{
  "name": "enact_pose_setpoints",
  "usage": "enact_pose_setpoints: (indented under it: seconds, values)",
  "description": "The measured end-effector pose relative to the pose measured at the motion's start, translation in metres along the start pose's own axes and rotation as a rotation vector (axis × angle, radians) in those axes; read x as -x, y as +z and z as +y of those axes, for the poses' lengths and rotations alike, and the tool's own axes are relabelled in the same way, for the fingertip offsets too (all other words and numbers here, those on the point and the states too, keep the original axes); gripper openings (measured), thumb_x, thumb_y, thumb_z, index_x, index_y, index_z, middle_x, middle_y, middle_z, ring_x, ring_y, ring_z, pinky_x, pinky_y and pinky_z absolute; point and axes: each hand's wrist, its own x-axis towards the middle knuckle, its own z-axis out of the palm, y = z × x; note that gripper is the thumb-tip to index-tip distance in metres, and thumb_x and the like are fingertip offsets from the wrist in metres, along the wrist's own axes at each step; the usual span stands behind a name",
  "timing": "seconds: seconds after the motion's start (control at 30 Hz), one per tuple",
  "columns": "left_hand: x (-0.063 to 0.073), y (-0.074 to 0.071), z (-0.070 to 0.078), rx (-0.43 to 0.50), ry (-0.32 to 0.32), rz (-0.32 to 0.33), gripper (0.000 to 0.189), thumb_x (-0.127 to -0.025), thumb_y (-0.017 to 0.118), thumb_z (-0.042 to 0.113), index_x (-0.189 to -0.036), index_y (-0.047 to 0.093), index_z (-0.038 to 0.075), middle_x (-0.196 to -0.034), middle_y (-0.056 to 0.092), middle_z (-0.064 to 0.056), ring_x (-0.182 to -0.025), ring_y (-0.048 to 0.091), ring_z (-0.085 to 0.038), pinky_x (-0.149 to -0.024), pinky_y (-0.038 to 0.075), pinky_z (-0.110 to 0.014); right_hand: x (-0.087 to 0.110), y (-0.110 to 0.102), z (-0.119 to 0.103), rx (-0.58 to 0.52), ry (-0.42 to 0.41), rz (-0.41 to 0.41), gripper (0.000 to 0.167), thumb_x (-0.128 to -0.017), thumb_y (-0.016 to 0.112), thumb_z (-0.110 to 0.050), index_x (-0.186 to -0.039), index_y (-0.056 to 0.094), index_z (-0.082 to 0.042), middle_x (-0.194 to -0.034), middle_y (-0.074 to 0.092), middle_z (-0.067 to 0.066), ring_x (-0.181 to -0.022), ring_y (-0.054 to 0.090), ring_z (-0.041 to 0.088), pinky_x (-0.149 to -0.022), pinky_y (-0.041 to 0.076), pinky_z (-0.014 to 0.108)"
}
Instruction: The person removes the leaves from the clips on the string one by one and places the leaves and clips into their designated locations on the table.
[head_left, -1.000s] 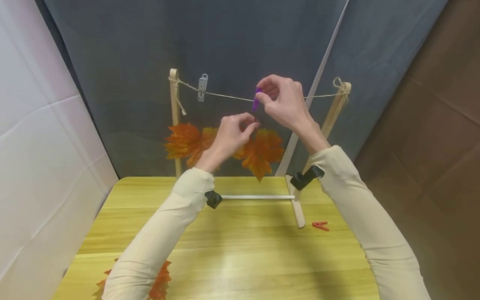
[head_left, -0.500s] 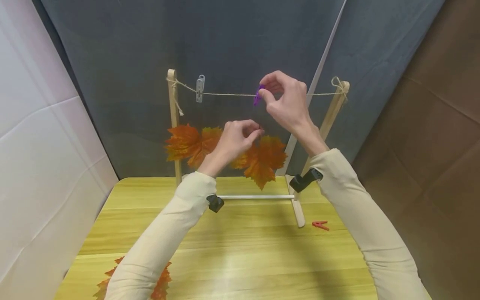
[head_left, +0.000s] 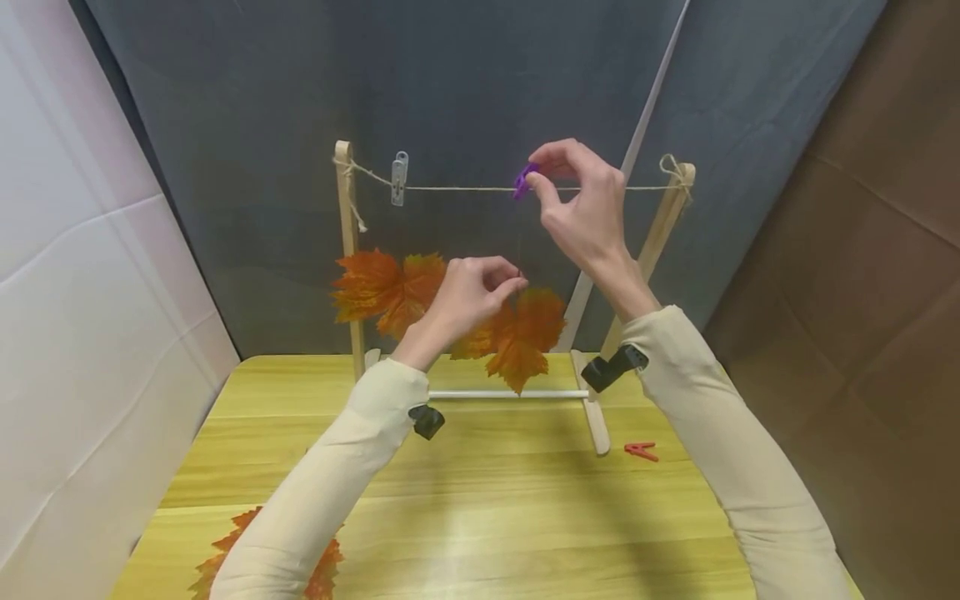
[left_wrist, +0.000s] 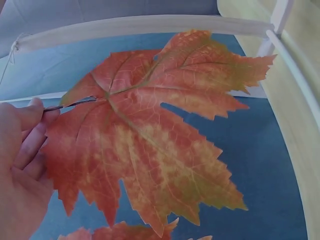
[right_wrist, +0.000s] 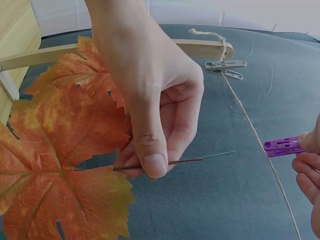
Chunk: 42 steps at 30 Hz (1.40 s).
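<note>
My left hand (head_left: 471, 298) pinches the thin stem (right_wrist: 189, 161) of an orange artificial maple leaf (head_left: 523, 337) between thumb and fingers. The leaf's blade hangs below that hand, and the stem's greenish end sticks out past the thumb in the right wrist view. Higher and to the right, my right hand (head_left: 588, 196) pinches a purple clothespin (head_left: 523, 181), whose tip overlaps the string (head_left: 457, 189). The leaf stem is apart from the clothespin, below the string.
Wooden posts (head_left: 347, 242) hold the string above the table (head_left: 480, 500). A grey clothespin (head_left: 399, 179) sits on the string at left, with another maple leaf (head_left: 386, 287) below it. A red clothespin (head_left: 641, 452) lies at right. One more leaf (head_left: 324, 567) lies partly under the left sleeve.
My left hand has moved down with the maple leaf, away from the string. My right hand has risen slightly to the right, and the purple clothespin has tilted.
</note>
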Motion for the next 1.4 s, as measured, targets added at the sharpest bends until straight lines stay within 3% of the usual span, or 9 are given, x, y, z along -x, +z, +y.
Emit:
enact_pose_setpoints:
  seconds: [0.3,0.47,0.67,1.03,1.4]
  values:
    - [0.015,-0.005,-0.009,-0.017,-0.012,-0.011,0.015,-0.094,0.075,0.022,-0.1,0.078,0.009,-0.089,0.077,-0.004,-0.067,0.063,-0.015,-0.063,0.055,-0.026,0.011,0.002,0.001,-0.006,-0.034,-0.021,0.014,-0.091,0.072,-0.009,-0.103,0.072,-0.001,-0.101,0.076,0.012,-0.095,0.074,0.023,-0.1,0.05,0.031]
    - [0.026,-0.008,-0.017,-0.013,-0.026,0.002,0.014,-0.093,0.075,0.021,-0.098,0.078,0.008,-0.088,0.078,-0.004,-0.069,0.068,-0.014,-0.062,0.056,-0.027,0.02,0.001,0.002,-0.052,0.0,-0.054,0.019,-0.091,0.074,-0.01,-0.108,0.071,-0.001,-0.103,0.076,0.011,-0.097,0.074,0.022,-0.099,0.052,0.031]
    - [0.041,-0.009,-0.026,0.011,-0.066,-0.011,0.012,-0.094,0.075,0.021,-0.096,0.077,0.009,-0.085,0.078,-0.002,-0.071,0.071,-0.012,-0.061,0.056,-0.026,0.033,0.002,0.006,-0.062,0.043,-0.076,0.026,-0.089,0.077,-0.01,-0.112,0.069,-0.001,-0.106,0.075,0.012,-0.099,0.073,0.025,-0.097,0.053,0.033]
    - [0.054,-0.002,-0.033,0.07,-0.151,-0.042,0.01,-0.094,0.074,0.019,-0.096,0.076,0.009,-0.082,0.077,-0.003,-0.068,0.071,-0.011,-0.062,0.058,-0.027,0.057,-0.001,0.01,-0.081,0.048,-0.115,0.03,-0.087,0.079,-0.009,-0.113,0.067,0.001,-0.104,0.076,0.013,-0.096,0.074,0.026,-0.092,0.057,0.039]
    - [0.079,-0.01,-0.047,0.037,-0.223,-0.068,0.009,-0.094,0.074,0.018,-0.098,0.075,0.01,-0.082,0.077,-0.001,-0.072,0.072,-0.012,-0.061,0.056,-0.028,0.088,-0.002,0.02,-0.069,0.078,-0.171,0.028,-0.089,0.076,-0.006,-0.115,0.07,0.002,-0.104,0.074,0.014,-0.093,0.073,0.025,-0.087,0.059,0.039]
